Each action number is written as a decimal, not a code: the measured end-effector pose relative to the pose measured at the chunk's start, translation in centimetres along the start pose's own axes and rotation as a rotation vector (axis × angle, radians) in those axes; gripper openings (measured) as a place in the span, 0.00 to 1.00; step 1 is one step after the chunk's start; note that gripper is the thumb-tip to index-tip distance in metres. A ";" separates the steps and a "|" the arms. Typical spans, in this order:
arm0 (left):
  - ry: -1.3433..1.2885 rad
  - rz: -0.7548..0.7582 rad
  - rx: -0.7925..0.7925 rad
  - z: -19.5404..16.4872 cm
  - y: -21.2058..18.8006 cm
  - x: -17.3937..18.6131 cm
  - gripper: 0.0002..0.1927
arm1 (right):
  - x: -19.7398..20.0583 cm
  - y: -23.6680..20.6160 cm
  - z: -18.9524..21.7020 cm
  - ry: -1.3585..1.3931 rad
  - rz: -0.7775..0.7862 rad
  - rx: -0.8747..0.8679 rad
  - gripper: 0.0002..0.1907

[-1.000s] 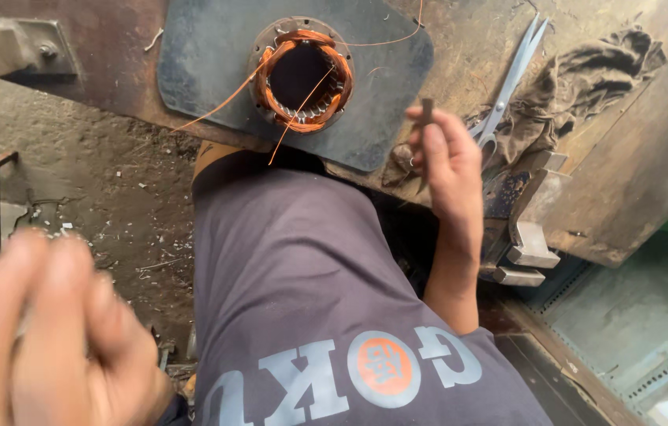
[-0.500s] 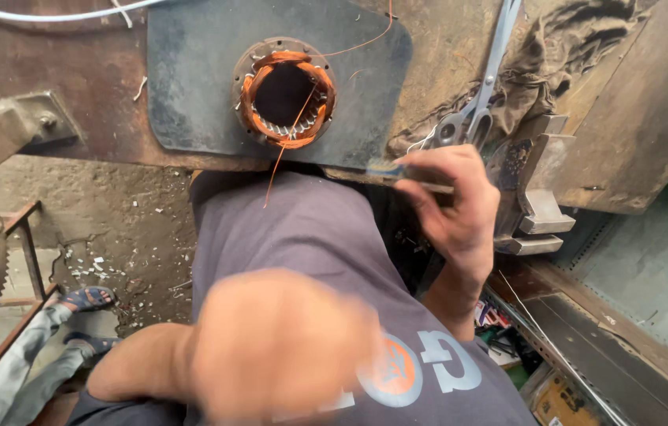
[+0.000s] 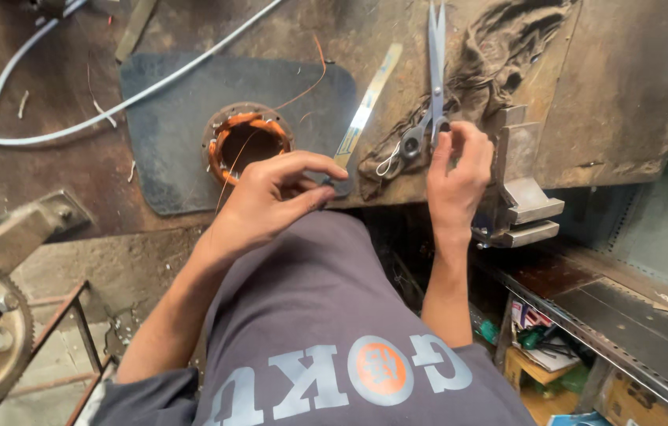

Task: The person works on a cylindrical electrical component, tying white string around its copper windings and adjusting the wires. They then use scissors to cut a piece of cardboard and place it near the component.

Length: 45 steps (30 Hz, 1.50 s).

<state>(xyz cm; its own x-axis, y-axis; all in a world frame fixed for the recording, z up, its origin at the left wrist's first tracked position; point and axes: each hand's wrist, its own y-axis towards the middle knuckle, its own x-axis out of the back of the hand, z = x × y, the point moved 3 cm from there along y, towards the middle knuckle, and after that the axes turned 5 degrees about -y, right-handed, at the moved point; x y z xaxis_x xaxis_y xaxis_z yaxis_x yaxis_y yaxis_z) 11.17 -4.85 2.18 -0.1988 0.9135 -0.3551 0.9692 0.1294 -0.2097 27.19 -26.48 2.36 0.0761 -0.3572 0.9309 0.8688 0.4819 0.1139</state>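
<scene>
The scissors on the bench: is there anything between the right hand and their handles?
Nothing visible. The right hand is already at the scissors, its fingers touching the handle loops. The dark rag lies beside and under them, the metal vise to the right, neither between.

Bench (image 3: 50,166), rusty brown, is carrying a dark mat (image 3: 168,150), white cable (image 3: 113,106), metal strip (image 3: 365,106), scissors (image 3: 432,87), rag (image 3: 507,55). Stator (image 3: 247,142) is sitting on mat.
</scene>
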 end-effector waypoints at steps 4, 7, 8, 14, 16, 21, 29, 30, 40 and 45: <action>0.123 -0.008 -0.133 -0.9 1.1 -0.8 0.19 | -3.6 -1.1 -3.9 -0.135 -0.008 0.040 0.22; 0.242 0.009 -0.226 -2.0 2.0 -1.2 0.21 | -4.5 -1.3 -4.2 -0.264 0.047 -0.022 0.23; 0.272 0.021 -0.261 -2.3 2.3 -1.3 0.21 | -4.7 -1.0 -3.9 -0.253 0.092 -0.058 0.26; 0.240 -0.025 -0.243 -3.5 3.9 -1.2 0.25 | -5.0 2.2 -3.6 -0.192 0.336 -0.255 0.26; 0.213 -0.019 -0.236 -3.7 4.1 -1.2 0.24 | -4.7 2.4 -5.0 -0.101 0.435 -0.350 0.22; 0.087 -0.069 -0.271 -4.3 4.5 -1.0 0.23 | -4.4 -1.2 -8.4 1.008 0.451 -0.607 0.26; 0.037 -0.179 -0.408 -6.8 4.6 -1.0 0.23 | -4.2 -8.6 -1.0 1.751 0.400 -0.367 0.34; 0.041 -0.183 -0.430 -7.1 4.5 -1.2 0.23 | -3.7 -9.1 0.4 1.819 0.502 -0.296 0.38; 0.120 -0.216 -0.506 -8.3 2.9 -3.0 0.20 | -0.8 -8.7 6.0 1.308 0.936 -0.107 0.21; 0.164 -0.256 -0.510 -8.0 2.3 -3.1 0.19 | -0.9 -7.7 6.0 1.266 0.913 -0.044 0.20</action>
<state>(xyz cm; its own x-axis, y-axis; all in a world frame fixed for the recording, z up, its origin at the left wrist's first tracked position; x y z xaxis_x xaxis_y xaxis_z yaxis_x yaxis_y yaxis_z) 15.21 -4.29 10.05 -0.4499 0.8711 -0.1969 0.8491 0.4855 0.2083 17.55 -25.07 2.67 0.8939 -0.3941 -0.2135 0.3113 0.8887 -0.3367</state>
